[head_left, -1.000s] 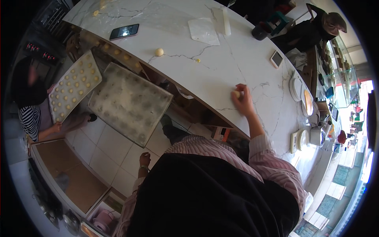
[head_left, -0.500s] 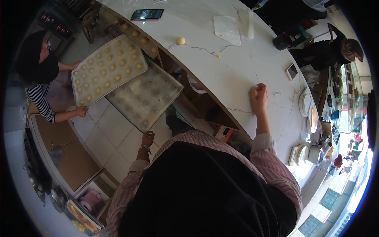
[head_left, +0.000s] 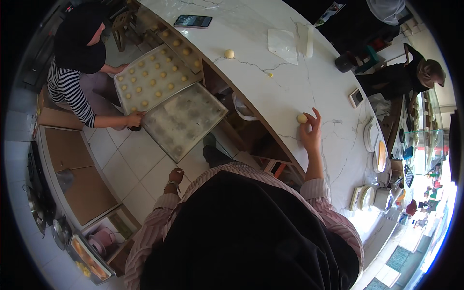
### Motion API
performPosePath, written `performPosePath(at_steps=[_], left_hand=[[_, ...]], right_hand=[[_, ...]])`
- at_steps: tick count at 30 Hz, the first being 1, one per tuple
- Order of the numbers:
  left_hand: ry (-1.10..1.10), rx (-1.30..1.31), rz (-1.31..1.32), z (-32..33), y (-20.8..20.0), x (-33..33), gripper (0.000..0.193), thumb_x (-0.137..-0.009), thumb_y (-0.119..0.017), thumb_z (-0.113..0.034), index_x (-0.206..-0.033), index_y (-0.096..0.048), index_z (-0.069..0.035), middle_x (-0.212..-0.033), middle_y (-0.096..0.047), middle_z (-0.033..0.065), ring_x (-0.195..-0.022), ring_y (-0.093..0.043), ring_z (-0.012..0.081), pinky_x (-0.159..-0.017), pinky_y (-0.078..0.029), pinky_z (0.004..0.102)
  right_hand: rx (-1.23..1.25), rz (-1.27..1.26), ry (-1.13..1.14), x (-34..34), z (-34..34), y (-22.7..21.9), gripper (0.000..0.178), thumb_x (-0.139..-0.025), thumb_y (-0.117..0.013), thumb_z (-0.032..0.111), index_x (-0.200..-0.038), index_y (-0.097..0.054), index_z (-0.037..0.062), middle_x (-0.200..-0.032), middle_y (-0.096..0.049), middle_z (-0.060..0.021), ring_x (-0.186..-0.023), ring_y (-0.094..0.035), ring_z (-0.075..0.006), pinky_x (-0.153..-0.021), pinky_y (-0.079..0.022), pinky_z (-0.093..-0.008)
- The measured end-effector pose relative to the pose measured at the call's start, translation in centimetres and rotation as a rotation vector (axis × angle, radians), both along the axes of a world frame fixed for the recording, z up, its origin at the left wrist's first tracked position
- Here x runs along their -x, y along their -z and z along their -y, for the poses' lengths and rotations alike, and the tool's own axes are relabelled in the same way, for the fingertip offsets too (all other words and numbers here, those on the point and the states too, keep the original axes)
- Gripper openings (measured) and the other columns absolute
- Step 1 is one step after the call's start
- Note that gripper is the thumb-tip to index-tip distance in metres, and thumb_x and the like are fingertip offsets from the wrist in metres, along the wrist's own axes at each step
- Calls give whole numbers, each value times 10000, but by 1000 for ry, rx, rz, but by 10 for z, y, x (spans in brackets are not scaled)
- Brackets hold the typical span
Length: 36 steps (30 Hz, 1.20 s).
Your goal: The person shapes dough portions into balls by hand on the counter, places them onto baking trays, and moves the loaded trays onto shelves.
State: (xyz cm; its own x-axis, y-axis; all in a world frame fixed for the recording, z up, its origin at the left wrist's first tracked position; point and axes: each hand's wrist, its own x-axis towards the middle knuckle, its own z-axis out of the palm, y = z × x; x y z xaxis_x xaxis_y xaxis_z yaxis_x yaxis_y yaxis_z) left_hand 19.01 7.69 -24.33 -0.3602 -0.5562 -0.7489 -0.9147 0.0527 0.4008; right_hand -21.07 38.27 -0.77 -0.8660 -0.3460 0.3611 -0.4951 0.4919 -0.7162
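Observation:
On the marble counter, my right hand (head_left: 311, 137) has a pale dough ball (head_left: 302, 118) between its thumb and fingertips, with other fingers stretched away from it. My left hand (head_left: 174, 177) hangs low by my side with its fingers curled and nothing seen in them. Just beyond it is the near corner of a metal tray (head_left: 186, 125) with no dough on it. A co-worker in a striped top holds a lined tray (head_left: 150, 95) bearing several rows of dough balls, its near edge overlapping the bare tray.
Another dough ball (head_left: 229, 53) sits farther up the counter, near a phone (head_left: 193, 21). A clear plastic sheet (head_left: 282, 46), a small yellow crumb (head_left: 270, 75) and a second phone (head_left: 356, 98) lie on the marble. More dough balls (head_left: 177, 42) show beneath the counter. Another person (head_left: 411, 67) stands at right.
The co-worker's loaded tray has moved right and down toward the bare tray. My left hand has come away from the bare tray's corner. My right fingers have opened out around the dough ball.

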Motion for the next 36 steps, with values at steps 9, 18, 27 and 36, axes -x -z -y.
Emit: performPosePath(at_steps=[9, 18, 27, 36], left_hand=[[104, 50, -38, -7, 4, 7, 321, -797, -586, -250, -1058, -601, -65, -1016, -624, 155, -931, -606, 278, -832, -475, 377], [23, 35, -31, -13, 46, -24, 302, -799, -590, -199, -1060, -599, -47, -879, -655, 149, -674, -643, 207, -660, -520, 336], [58, 60, -81, 6, 65, -74, 319, -795, -584, -203, -1058, -596, -23, -942, -646, 158, -695, -642, 229, -694, -521, 353], [32, 75, -45, -12, -8, -30, 325, -824, -558, -214, -1099, -576, -42, -964, -632, 164, -828, -629, 238, -729, -504, 373]], right_hand=[[-141, 151, -3, 4, -14, -2, 646, -704, -743, 215, -1216, -378, 68, -852, -574, -83, -754, -554, -167, -728, -460, -303], [225, 315, -243, 10, 31, 10, 363, -812, -594, 147, -1125, -433, 59, -918, -563, -79, -844, -555, -184, -770, -436, -285], [-247, -175, 115, 40, -17, 13, 270, -775, -558, 122, -1030, -479, 81, -877, -530, -90, -876, -518, -249, -806, -392, -370], [237, 211, -56, -16, -24, 28, 773, -610, -757, 68, -1233, -299, 64, -1212, -397, -118, -1171, -392, -237, -991, -329, -374]])
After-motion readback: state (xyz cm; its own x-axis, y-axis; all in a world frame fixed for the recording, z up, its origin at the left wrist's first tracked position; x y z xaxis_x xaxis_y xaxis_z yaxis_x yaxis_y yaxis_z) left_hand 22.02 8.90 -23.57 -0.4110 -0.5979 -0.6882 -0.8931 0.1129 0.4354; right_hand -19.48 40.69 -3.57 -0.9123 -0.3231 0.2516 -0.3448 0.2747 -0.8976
